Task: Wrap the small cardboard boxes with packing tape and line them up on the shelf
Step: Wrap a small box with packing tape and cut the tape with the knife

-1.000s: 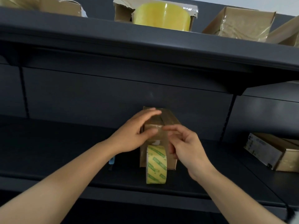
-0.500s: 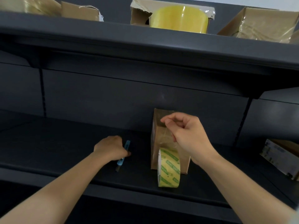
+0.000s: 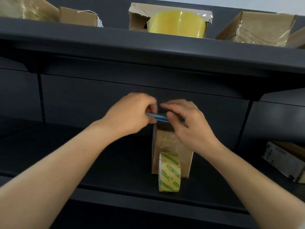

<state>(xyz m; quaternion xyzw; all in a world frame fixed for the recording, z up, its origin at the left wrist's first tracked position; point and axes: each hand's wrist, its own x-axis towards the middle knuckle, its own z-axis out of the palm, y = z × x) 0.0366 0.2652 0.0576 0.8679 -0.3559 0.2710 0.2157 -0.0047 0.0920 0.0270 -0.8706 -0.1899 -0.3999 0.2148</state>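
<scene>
The left hand [image 3: 130, 115] pinches a blue cutter [image 3: 156, 116] above the 1 box [image 3: 171, 146] standing on the lower shelf [image 3: 107, 166]. The right hand [image 3: 191, 128] sits on the box top; I cannot tell its grip. The tape roll [image 3: 169, 173] stands just in front.

Above the fingers [image 3: 175, 104] runs the thick front edge of a dark grey metal upper shelf [image 3: 148, 47], with deep shade beneath it. Behind them stands a flat dark grey back panel [image 3: 82, 100], split by a slotted upright post [image 3: 41, 98] far to their left and a second upright post [image 3: 246, 123] to their right. Below them lies the dark grey metal lower shelf [image 3: 123, 171]. High above them, to the right, shows a pale strip of wall [image 3: 267, 4].
</scene>
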